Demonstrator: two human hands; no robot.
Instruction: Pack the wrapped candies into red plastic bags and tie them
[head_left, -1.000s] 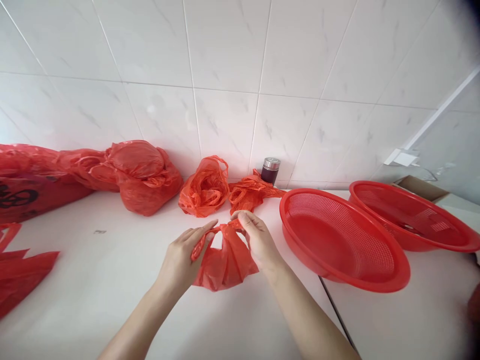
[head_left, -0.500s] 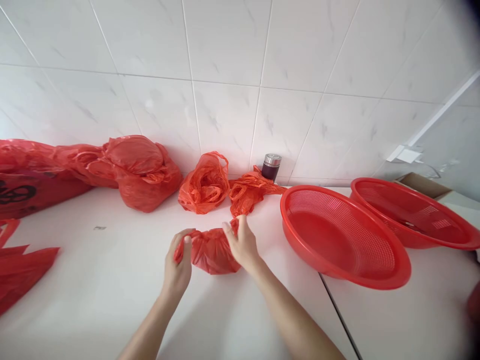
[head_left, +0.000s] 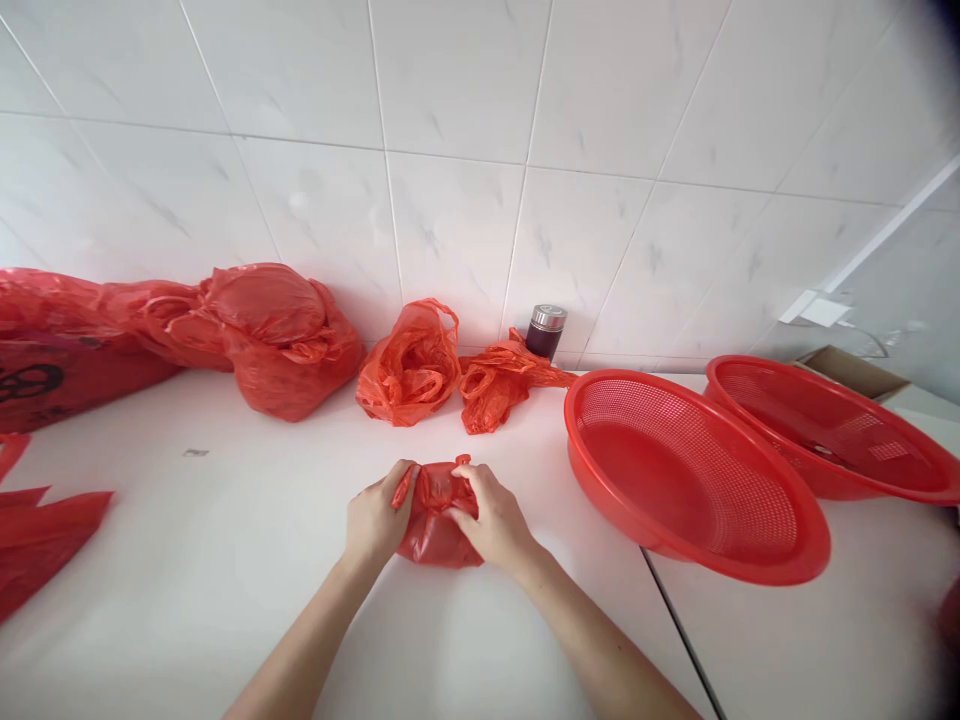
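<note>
Just below the frame's centre, the left hand (head_left: 375,517) and right hand (head_left: 501,522), fingers curled nearly closed, pinch opposite sides of a crumpled red plastic bag (head_left: 435,543). Even, gentle tension should spare its thin plastic.

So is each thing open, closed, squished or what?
Small bag: scrunched, in left hand and right hand
Round bag: bulging
Printed bag: bulging
Front-left bag: looks flat
Middle bag: crumpled
Dark container: upright, lid on
Near basket: right side up
Far basket: right side up
Cardboard box: top open
</note>
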